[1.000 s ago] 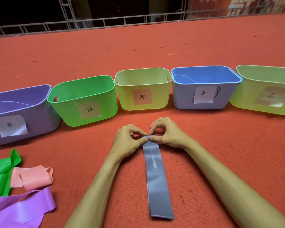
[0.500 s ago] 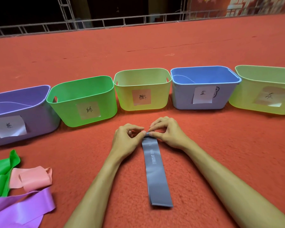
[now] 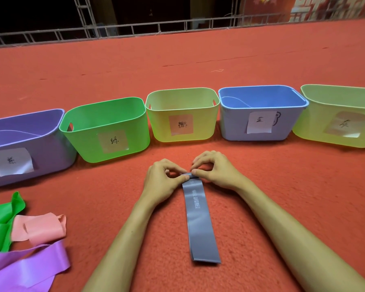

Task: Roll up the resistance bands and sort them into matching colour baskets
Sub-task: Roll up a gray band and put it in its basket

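"Grey-blue band (image 3: 200,218) is the one I'm on. It lies flat and lengthwise on the carpet (image 3: 293,207), well short of the far edge. Its loose end points toward me, and its far end, just in front of the pale yellow basket (image 3: 160,127), is turned over into a small tight roll (image 3: 188,177)."

"And your hands?"

"Both pinch that roll. My left hand (image 3: 162,180) has thumb and fingertips curled onto its left end, and my right hand (image 3: 215,169) does the same on the right end. The grip is narrow, and neither hand holds anything else."

"How far along is that?"

"Early, I'd say. Only a turn or so is wound and most of the strip is flat. The green band (image 3: 0,224), pink band (image 3: 40,228) and purple band (image 3: 25,268) sit in a loose heap toward the carpet's left side, none of them rolled."

"So what next?"

"Walk the roll toward me with even pressure from both thumbs, so it doesn't wind into a cone. The rubber looks springy — I'd guess it unwinds if I ease off. Then I choose a basket: the blue basket (image 3: 234,125) or the yellow-green basket (image 3: 308,131) at the right end of the row. The band's shade falls between blue and grey, so I'd check the paper labels before dropping it."
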### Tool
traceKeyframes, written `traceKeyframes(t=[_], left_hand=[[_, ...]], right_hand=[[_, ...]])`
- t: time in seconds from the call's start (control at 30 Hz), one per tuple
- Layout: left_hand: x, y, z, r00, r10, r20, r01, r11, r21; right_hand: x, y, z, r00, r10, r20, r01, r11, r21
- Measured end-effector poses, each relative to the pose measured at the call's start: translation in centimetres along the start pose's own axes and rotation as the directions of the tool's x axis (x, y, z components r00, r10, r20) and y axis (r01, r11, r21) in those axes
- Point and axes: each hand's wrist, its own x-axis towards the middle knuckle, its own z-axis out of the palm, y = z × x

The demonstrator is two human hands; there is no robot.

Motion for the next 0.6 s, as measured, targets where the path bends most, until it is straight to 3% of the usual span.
traceKeyframes(t=[0.37, 0.6], left_hand=[[-0.53, 0.57, -0.24, 0.996, 0.025, 0.090, -0.032, 0.997, 0.076], [-0.55, 0.35, -0.06, 0.997, 0.044, 0.061, -0.042, 0.999, -0.023]], right_hand=[[-0.05, -0.17, -0.67, 0.992, -0.010, 0.128, 0.011, 1.000, -0.002], [-0.18, -0.51, -0.71, 0.988, -0.007, 0.153, 0.007, 1.000, 0.001]])
